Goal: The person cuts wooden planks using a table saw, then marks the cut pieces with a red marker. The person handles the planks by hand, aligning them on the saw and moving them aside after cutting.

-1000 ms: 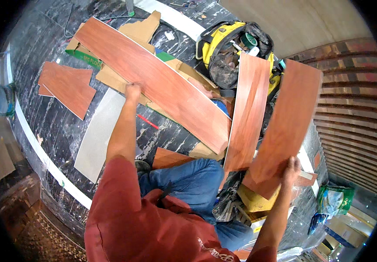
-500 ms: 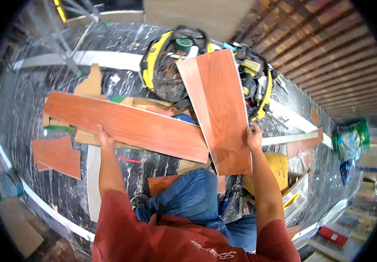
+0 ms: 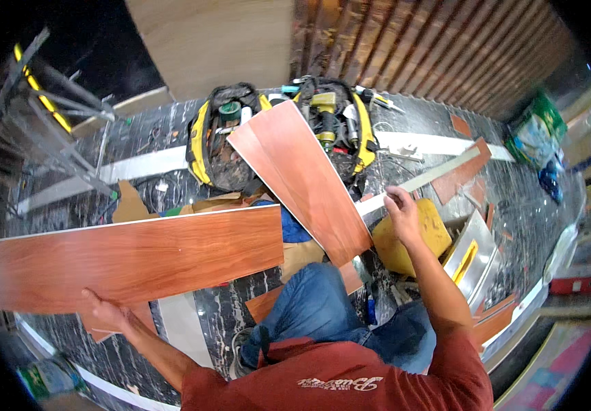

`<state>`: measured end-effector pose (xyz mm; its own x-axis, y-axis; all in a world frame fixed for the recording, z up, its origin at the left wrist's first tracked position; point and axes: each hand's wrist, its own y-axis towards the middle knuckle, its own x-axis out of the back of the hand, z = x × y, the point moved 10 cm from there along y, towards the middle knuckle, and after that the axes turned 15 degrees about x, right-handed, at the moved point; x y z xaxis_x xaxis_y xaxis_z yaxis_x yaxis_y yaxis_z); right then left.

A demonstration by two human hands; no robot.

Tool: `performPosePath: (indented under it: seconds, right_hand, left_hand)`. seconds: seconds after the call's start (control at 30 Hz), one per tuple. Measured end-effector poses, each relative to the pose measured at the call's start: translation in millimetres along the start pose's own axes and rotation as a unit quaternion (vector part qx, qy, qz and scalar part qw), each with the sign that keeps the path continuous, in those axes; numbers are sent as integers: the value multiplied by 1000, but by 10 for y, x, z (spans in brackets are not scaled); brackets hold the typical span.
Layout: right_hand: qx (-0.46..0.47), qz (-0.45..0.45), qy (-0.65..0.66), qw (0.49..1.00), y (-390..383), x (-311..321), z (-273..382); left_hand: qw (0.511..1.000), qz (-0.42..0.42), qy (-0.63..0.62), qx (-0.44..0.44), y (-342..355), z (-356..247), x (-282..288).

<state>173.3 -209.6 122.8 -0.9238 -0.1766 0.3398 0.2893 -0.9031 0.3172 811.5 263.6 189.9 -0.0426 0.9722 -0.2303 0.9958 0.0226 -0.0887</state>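
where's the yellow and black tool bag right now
In the head view the yellow and black tool bag lies open at top centre on the dark floor, partly behind the shorter reddish plank.
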Motion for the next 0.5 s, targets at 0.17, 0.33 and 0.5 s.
performPosePath:
  seconds: [0.17, 0.33, 0.5]
  right_hand:
    - [171, 44, 57, 983, 178, -19, 1910]
    - [348, 29, 31, 936, -126, 704, 3698]
    - [419, -78, 243, 871, -408, 1724, 4408]
  left_hand:
    - [964, 205, -157, -67, -605, -1096, -766]
    - [867, 449, -183, -113, -2144, -1757, -2036]
    - [802, 565, -49, -185, -2930, -2187, -3249]
